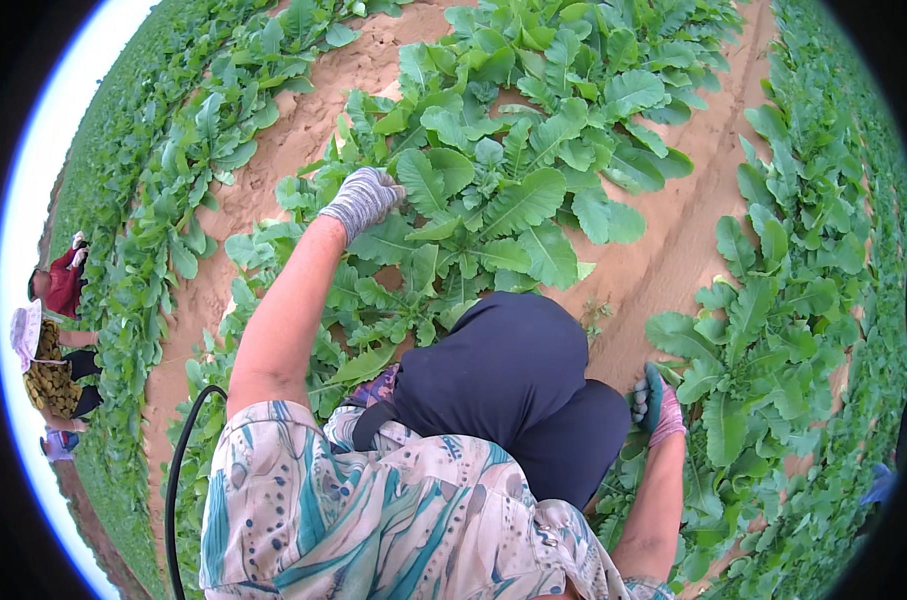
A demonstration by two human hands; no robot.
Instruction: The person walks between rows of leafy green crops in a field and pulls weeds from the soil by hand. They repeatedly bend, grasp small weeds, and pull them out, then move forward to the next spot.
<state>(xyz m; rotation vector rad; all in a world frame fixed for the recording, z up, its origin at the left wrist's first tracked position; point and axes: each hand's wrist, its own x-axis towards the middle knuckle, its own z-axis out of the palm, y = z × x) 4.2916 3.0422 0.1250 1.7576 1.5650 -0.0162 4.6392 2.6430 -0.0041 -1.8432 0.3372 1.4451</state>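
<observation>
My left hand [366,201], in a grey striped knit glove, reaches into the leafy green plants [521,202] of the row before me. Its fingers are bent among the leaves, and whether they grip one cannot be told. Beside my knee on the right is my right hand [656,405], in a pink and dark green glove. Its fingers curl close to the leaves of the neighbouring row [723,427]; whether something is held in them is hidden.
Strips of bare sandy soil [648,277] run between the leafy rows. At the far left, a person in a red top [65,289] and a person in a patterned shirt and pale hat [48,367] bend over plants. A black cable [174,480] curves by my left side.
</observation>
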